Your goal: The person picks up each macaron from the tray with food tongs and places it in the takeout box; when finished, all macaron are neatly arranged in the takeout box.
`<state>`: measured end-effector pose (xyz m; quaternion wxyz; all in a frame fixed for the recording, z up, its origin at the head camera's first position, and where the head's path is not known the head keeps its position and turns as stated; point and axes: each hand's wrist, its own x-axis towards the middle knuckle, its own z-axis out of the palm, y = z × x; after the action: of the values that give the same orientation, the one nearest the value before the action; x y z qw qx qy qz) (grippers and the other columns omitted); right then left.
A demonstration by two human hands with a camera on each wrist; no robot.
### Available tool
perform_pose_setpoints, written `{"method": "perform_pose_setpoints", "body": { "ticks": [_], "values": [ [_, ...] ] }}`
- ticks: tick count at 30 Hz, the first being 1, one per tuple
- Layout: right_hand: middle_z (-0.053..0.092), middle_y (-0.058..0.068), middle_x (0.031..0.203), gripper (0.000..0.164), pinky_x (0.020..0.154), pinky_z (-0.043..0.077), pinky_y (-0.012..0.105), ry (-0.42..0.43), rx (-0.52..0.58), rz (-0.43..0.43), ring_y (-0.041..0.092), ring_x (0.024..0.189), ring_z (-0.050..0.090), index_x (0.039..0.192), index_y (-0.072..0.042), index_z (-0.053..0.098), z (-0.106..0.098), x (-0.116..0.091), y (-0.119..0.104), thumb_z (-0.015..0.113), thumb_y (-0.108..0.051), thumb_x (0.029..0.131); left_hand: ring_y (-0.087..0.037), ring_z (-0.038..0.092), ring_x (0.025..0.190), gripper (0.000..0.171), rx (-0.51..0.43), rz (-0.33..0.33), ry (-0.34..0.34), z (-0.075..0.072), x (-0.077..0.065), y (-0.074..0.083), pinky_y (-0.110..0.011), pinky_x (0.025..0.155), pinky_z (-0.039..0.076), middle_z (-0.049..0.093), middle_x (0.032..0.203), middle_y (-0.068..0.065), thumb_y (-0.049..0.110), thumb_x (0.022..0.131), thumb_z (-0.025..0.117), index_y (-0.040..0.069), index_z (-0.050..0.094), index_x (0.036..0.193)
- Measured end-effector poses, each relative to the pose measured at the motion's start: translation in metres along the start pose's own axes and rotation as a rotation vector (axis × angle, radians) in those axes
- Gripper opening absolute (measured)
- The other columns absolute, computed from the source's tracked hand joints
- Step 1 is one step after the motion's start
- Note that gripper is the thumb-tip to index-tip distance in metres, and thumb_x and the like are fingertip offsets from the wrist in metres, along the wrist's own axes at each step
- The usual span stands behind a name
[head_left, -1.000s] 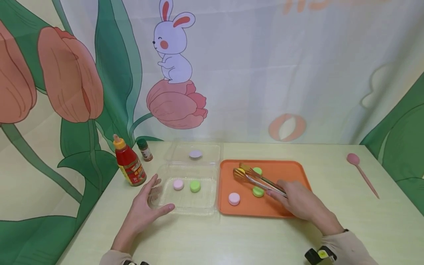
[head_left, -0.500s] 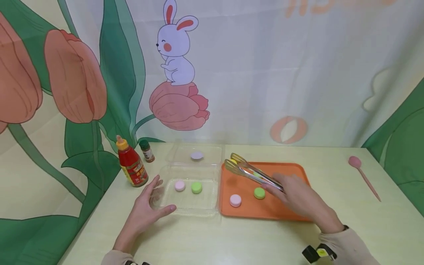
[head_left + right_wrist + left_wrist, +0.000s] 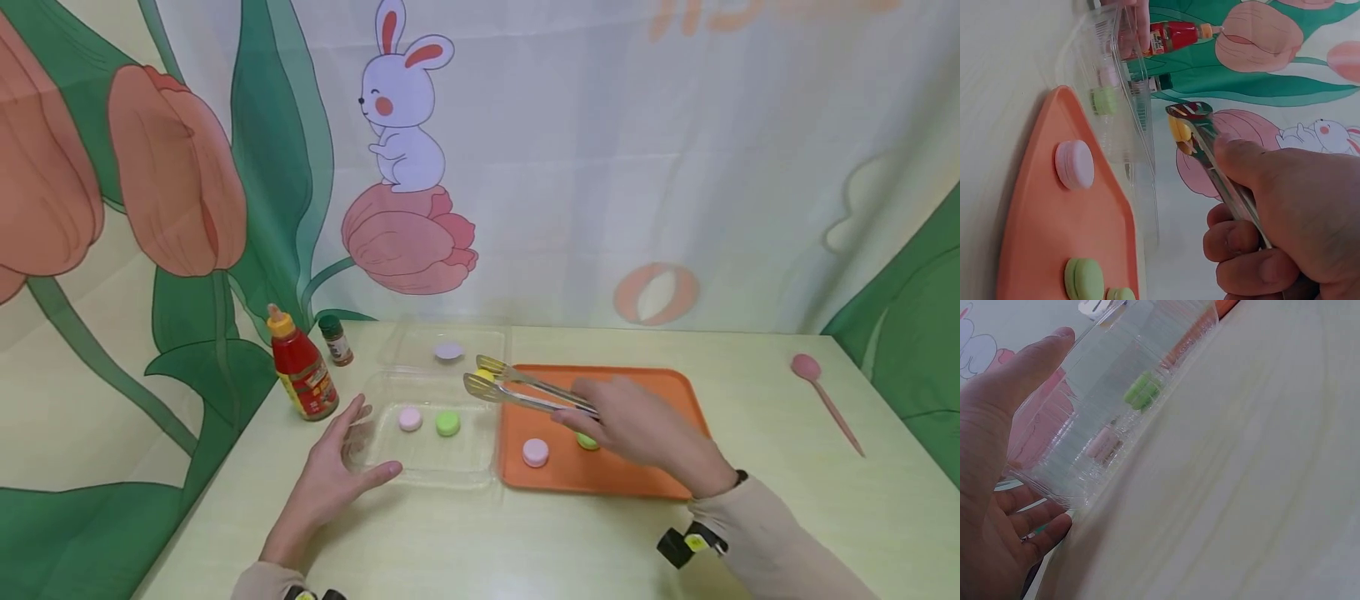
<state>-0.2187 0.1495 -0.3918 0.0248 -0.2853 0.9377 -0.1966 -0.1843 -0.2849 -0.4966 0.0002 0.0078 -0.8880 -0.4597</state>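
My right hand grips metal tongs, whose tips pinch a yellow macaron. In the head view the tips overlap the back right part of a clear plastic box; the right wrist view has the macaron raised above it. Inside the box sit a pink macaron and a green macaron. My left hand is at the box's left end, thumb along the front and fingers at the side. On the orange tray lie a pink macaron and green macarons, partly hidden by my right hand in the head view.
The box's open lid, with a pale oval sticker, lies back toward the curtain. A red sauce bottle and a small green-capped jar stand at the left. A pink spoon lies far right.
My right hand has lifted the yellow macaron off the tray with the tongs and carried it leftward to the box. My left hand stays at the box's left end.
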Motion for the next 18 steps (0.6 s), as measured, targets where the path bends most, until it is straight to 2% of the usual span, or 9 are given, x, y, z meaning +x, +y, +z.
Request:
{"method": "perform_pose_setpoints", "body": {
  "ticks": [5, 7, 12, 18],
  "values": [
    [0.051, -0.008, 0.063, 0.049, 0.054, 0.038, 0.025, -0.06, 0.004, -0.021, 0.007, 0.053, 0.045, 0.084, -0.018, 0.061, 0.001, 0.01, -0.008, 0.059, -0.057, 0.113, -0.042, 0.041, 0.162, 0.122, -0.001, 0.008, 0.003, 0.001, 0.002, -0.002, -0.068, 0.128, 0.038, 0.038, 0.179, -0.01, 0.05, 0.088, 0.095, 0.026, 0.018, 0.18],
    [0.046, -0.008, 0.059, 0.051, 0.053, 0.035, 0.024, -0.088, -0.019, -0.036, 0.007, 0.05, 0.04, 0.078, -0.018, 0.058, 0.0, 0.016, -0.012, 0.06, -0.054, 0.113, -0.043, 0.041, 0.162, 0.122, 0.006, 0.008, 0.006, 0.001, 0.002, -0.002, -0.068, 0.128, 0.038, 0.038, 0.179, -0.01, 0.051, 0.088, 0.095, 0.026, 0.018, 0.18],
    [0.041, -0.007, 0.06, 0.044, 0.051, 0.03, 0.023, -0.141, -0.071, -0.034, 0.008, 0.049, 0.035, 0.078, -0.017, 0.058, -0.005, 0.028, -0.027, 0.068, -0.041, 0.112, -0.043, 0.041, 0.162, 0.122, 0.019, 0.006, 0.009, 0.001, 0.002, -0.002, -0.069, 0.127, 0.039, 0.038, 0.179, -0.01, 0.052, 0.088, 0.094, 0.026, 0.018, 0.18],
    [0.052, -0.003, 0.062, 0.038, 0.051, 0.037, 0.024, -0.16, -0.179, -0.009, 0.01, 0.049, 0.045, 0.082, -0.016, 0.064, -0.01, 0.04, -0.044, 0.075, -0.041, 0.108, -0.043, 0.042, 0.162, 0.121, 0.013, 0.003, 0.006, 0.001, 0.002, -0.002, -0.069, 0.127, 0.04, 0.038, 0.179, -0.009, 0.052, 0.088, 0.094, 0.026, 0.018, 0.18]
  ]
}}
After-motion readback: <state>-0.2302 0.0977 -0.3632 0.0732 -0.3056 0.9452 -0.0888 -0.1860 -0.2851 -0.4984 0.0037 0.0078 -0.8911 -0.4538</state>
